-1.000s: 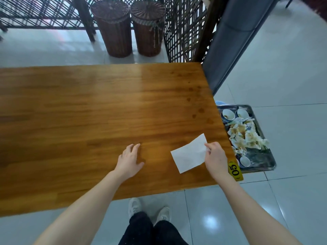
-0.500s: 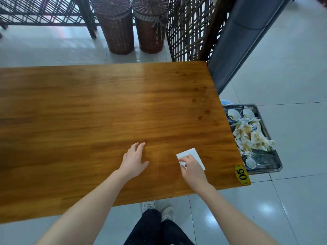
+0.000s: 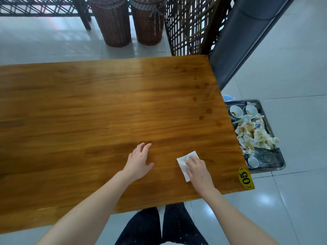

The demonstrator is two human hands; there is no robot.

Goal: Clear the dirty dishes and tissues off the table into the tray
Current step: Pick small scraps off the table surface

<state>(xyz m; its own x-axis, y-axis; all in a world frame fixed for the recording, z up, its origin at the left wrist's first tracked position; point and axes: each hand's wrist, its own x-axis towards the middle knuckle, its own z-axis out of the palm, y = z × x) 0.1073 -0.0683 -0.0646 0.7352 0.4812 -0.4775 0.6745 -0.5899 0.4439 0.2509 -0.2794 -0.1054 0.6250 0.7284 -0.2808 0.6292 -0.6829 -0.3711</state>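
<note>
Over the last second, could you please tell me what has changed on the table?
The right hand left the edge of the tissue, slid on top of it, and now presses it down, fingers flat. The left hand stays resting on the table; the tray is unchanged.

Plenty of bare wood is left across the far and left parts of the tabletop (image 3: 88,112). Near the front edge, room is taken up only by the left hand (image 3: 138,162) and the right hand (image 3: 198,169), with a tissue (image 3: 184,160) pressed under it. Just off the right edge and lower down, the tray (image 3: 281,163) is crowded with crumpled tissues (image 3: 253,135) and bowls (image 3: 235,111). Past the far right corner, the way is blocked by a lattice screen (image 3: 187,25) and a grey panel (image 3: 238,41).
</note>
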